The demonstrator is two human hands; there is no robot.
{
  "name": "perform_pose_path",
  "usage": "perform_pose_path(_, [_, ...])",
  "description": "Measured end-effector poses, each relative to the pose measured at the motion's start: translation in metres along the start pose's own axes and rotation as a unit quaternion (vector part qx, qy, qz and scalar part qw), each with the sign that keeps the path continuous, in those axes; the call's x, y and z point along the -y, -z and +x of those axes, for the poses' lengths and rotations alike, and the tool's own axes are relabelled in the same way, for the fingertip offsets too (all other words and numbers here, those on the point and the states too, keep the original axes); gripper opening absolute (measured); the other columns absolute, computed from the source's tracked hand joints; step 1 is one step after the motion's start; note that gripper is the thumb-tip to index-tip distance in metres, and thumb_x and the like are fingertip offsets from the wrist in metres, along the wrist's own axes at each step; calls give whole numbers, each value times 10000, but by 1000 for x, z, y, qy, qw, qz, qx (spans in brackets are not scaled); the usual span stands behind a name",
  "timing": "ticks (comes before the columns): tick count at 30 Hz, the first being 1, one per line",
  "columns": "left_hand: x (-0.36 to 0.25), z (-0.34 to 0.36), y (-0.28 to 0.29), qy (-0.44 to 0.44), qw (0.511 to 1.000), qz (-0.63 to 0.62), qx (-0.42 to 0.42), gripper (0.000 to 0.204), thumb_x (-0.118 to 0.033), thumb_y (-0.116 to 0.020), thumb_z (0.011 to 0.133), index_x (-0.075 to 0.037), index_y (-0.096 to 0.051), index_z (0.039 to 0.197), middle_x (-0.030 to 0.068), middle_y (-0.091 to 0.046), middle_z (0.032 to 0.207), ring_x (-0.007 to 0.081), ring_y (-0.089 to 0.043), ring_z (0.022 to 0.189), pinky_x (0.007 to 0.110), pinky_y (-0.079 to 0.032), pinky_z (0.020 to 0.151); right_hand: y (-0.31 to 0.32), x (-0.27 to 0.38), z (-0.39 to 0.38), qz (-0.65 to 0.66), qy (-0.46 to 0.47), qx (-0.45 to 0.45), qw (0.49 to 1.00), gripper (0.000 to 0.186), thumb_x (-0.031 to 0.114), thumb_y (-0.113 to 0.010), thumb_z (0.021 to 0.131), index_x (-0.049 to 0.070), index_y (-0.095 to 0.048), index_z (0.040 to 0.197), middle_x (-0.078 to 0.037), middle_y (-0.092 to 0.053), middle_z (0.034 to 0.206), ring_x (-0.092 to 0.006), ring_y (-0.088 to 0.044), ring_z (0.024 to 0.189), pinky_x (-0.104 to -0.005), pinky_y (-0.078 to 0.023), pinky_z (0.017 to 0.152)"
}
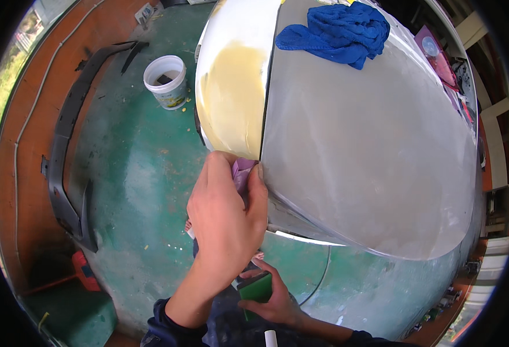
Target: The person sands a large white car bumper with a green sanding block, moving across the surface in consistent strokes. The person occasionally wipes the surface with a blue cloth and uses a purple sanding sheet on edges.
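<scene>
My left hand point(222, 202) pinches a folded piece of purple sandpaper point(242, 173) between thumb and fingers. It presses at the near corner of a white car fender point(234, 98) that bears a smooth yellow filler patch. Beside the fender, across a narrow dark gap, lies the grey hood point(370, 150), its surface dull and streaked. Lower and closer to my body, my right hand point(277, 298) grips a green sanding block point(257, 289) with a dark face, away from the car. The fingertips of the left hand are partly hidden behind the sandpaper.
A crumpled blue cloth point(344, 34) rests on the far part of the hood. On the green floor point(133, 168) stands a white bucket point(168, 81) with a dark piece inside. A black bumper part point(63, 173) leans along the orange wall at left. A thin hose point(325, 274) crosses the floor.
</scene>
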State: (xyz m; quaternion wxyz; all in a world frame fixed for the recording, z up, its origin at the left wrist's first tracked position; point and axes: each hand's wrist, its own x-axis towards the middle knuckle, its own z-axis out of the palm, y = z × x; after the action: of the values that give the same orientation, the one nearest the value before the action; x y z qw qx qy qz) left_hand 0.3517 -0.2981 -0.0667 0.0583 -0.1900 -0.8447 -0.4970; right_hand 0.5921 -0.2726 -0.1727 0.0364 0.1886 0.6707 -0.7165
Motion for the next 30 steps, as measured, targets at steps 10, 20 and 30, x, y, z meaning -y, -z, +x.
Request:
perform_pose_path(10, [-11,34,-16,-16,994,103,38,234,-163,-718,977,18,-587,1045,220,-701,960,467,-690,855,547,-528,746,28,16,-19,-2,13,-53,998,1022,161,-960,833,48,-339,1636,-140,-702,1316,-198,-717,1114,-382,-558,1019])
perform_pose_path(20, [-16,119,-22,-42,981,159,107,287,-227,-716,977,42,-629,1027,272,-741,960,494,-706,886,545,-545,786,33,32,-29,-9,32,-51,998,1031,164,-964,825,40,-337,1634,-134,-708,1292,-210,-719,1119,-384,-558,1020])
perform_pose_path(30, [-18,64,1,22,982,141,122,299,-232,-730,969,50,-630,975,270,-742,917,494,-710,880,541,-544,779,44,47,-43,14,23,-84,996,1026,151,-976,794,29,-370,1613,-130,-705,1301,-198,-704,1105,-380,-562,1006])
